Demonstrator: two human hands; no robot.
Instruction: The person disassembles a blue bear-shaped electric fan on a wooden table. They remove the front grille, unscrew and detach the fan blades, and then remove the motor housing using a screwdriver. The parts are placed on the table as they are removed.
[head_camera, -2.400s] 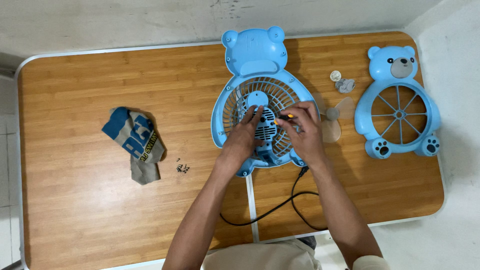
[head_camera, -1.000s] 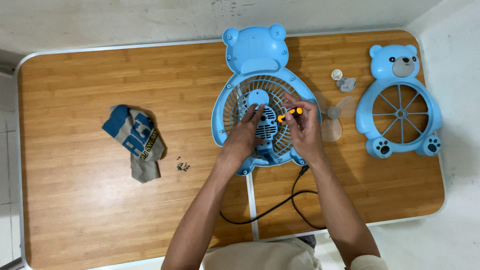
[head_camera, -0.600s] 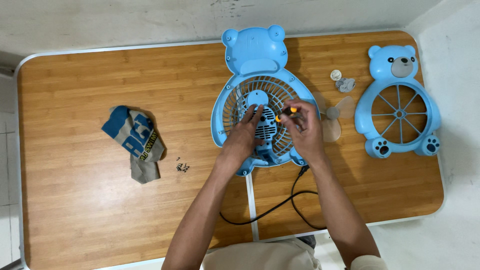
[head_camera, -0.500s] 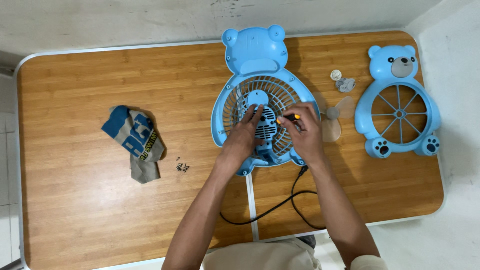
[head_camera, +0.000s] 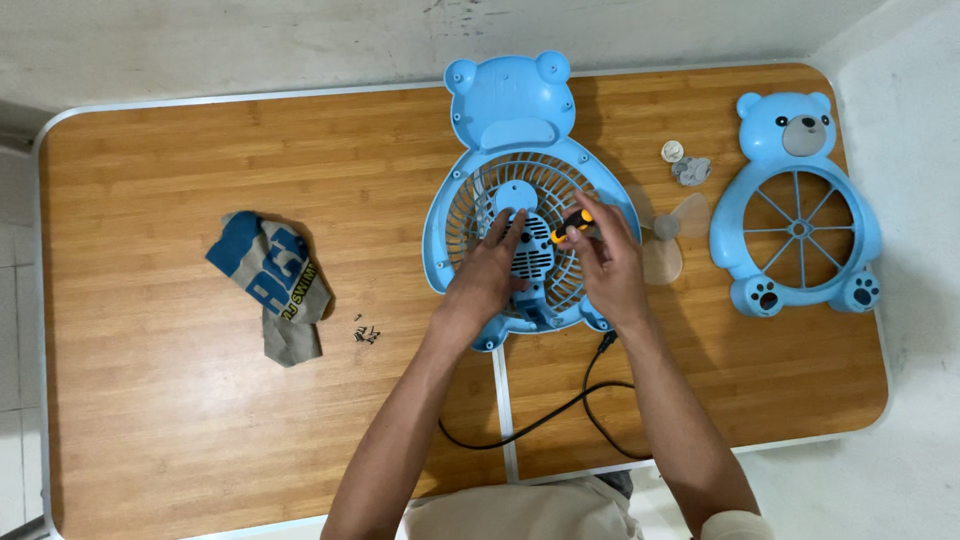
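Hands meet over the blue bear-shaped fan back (head_camera: 510, 110), which lies flat near the middle of the wooden table (head_camera: 150, 400), its head toward twelve o'clock. The left hand (head_camera: 482, 278) rests spread on the vented motor cover (head_camera: 528, 256) at the centre of the grille, fingers pointing to twelve o'clock. The right hand (head_camera: 607, 262) pinches a small screwdriver (head_camera: 570, 226) with an orange and black handle, its tip at the cover's two o'clock edge. A black cord (head_camera: 560, 410) runs from the fan's base toward six o'clock. At three o'clock of the fan lie a clear fan blade (head_camera: 668, 235), two small round parts (head_camera: 684, 163) and the blue bear-faced front grille (head_camera: 795, 205). Toward nine o'clock sit a folded cloth (head_camera: 272, 285) and, just beside it, a little heap of screws (head_camera: 366, 335).
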